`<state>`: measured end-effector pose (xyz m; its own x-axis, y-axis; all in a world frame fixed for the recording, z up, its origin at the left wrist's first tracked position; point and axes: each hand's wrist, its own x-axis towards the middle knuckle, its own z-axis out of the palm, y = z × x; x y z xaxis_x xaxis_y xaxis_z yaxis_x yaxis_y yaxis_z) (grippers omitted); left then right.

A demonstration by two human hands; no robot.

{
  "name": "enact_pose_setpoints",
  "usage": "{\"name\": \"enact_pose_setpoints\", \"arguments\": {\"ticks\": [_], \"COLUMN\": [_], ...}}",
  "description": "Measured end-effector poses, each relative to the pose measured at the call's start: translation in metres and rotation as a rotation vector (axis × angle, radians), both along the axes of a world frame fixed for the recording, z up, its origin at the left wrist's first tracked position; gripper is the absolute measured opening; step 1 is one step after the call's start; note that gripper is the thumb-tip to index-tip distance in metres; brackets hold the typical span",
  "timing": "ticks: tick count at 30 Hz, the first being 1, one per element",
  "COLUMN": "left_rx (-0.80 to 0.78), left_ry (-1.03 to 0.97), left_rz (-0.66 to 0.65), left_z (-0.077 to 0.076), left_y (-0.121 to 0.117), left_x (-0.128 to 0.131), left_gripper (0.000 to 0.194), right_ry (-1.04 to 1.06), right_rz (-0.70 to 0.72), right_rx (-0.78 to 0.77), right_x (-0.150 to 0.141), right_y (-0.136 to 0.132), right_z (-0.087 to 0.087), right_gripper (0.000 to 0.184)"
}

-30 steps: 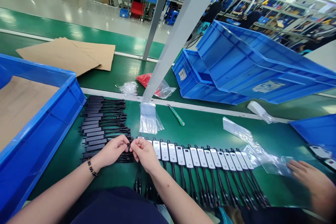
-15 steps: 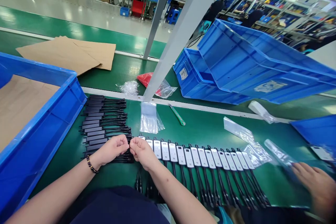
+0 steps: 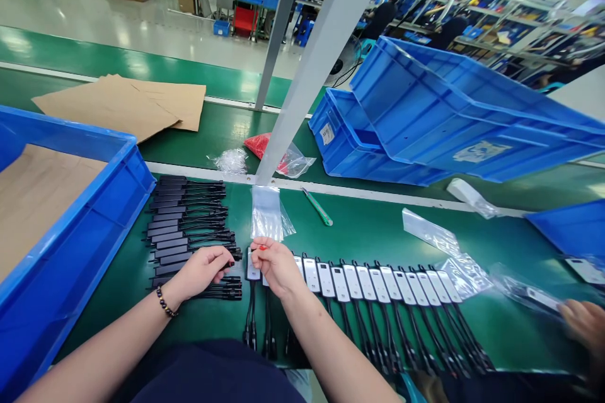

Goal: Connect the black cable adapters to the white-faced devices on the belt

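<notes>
My left hand (image 3: pixel 205 272) lies over the lower part of a row of black devices (image 3: pixel 172 244) with short cables. Its thumb and finger pinch a black cable end (image 3: pixel 230 263). Just above the silver-faced devices (image 3: pixel 352 281), my right hand (image 3: pixel 278 266) is closed, with a small red piece (image 3: pixel 262 247) between thumb and fingertips. One silver-faced device (image 3: pixel 253 267) at the row's left end sits right under these fingers. Black cables (image 3: pixel 373 334) run from that row toward me. My two hands are apart.
A blue bin (image 3: pixel 108 201) with cardboard stands left. Clear bags (image 3: pixel 265 211), a green cutter (image 3: pixel 317 206) and a bag of red pieces (image 3: pixel 259 143) lie ahead. Stacked blue crates (image 3: pixel 425 113) are beyond the post (image 3: pixel 321 56). At right, a co-worker's hand (image 3: pixel 583 321) holds a bagged device (image 3: pixel 543 299).
My hands, touching before, have separated; the right moved right and up, now showing the red piece. The co-worker's hand moved right, and a bagged device now shows there.
</notes>
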<state>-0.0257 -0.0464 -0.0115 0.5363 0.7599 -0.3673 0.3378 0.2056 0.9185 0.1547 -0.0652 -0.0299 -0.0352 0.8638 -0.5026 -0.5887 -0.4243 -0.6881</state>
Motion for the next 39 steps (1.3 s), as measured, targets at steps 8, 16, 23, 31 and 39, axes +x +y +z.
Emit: {"name": "enact_pose_setpoints", "arguments": {"ticks": [8,16,23,31,39], "left_rx": [0.715,0.729,0.467,0.219,0.068], "left_ry": [0.492,0.601,0.342,0.160,0.051], "left_rz": [-0.055,-0.267,-0.219,-0.185,-0.139], "left_z": [0.014,-0.007,-0.007,0.002,-0.002], "left_y": [0.017,0.010,0.017,0.020,0.025], "left_x": [-0.011,0.001,-0.003,0.004,0.002], "left_gripper": [0.023,0.017,0.027,0.032,0.022], "right_ry": [0.034,0.104,0.084,0.052,0.053], "right_rz": [-0.063,-0.075,0.010,0.087,0.121], "right_rx": [0.012,0.017,0.050,0.033,0.071], "right_x": [0.023,0.020,0.013,-0.002,-0.011], "right_y": [-0.010,-0.010,-0.006,0.003,0.009], "right_z": [0.001,0.002,0.005,0.003,-0.001], "right_gripper": [0.037,0.038,0.029,0.036,0.026]}}
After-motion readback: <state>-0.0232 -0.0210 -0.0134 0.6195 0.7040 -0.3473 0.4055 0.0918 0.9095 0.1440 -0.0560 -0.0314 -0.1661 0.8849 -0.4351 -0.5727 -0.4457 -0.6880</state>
